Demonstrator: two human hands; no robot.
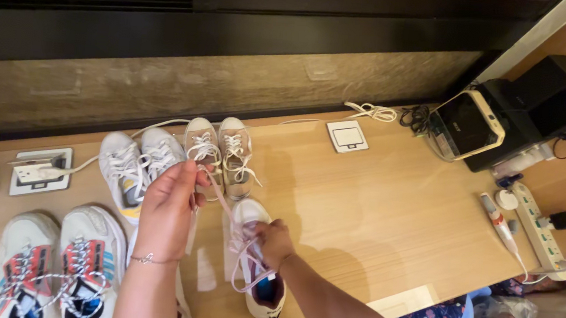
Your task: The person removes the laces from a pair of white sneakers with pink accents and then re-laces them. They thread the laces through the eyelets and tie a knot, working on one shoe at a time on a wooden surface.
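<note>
A white sneaker [252, 293] with a dark inside lies on the wooden table [374, 208] in front of me. My left hand [168, 205] is raised above the table and pinches one end of its pale pink lace [219, 200], pulled taut. My right hand [273, 239] rests on the sneaker's tongue and grips the lace near the eyelets. A thin bracelet circles my left wrist. The second shoe of this pair is mostly hidden under my left forearm.
Three more pairs stand to the left and behind: beige sneakers [219, 150], white sneakers [134, 163], white-and-red sneakers [59, 259]. Wall sockets [40, 170], a small printer [480, 125], a power strip [541, 233] and a pen-like device [499, 222] sit on the table.
</note>
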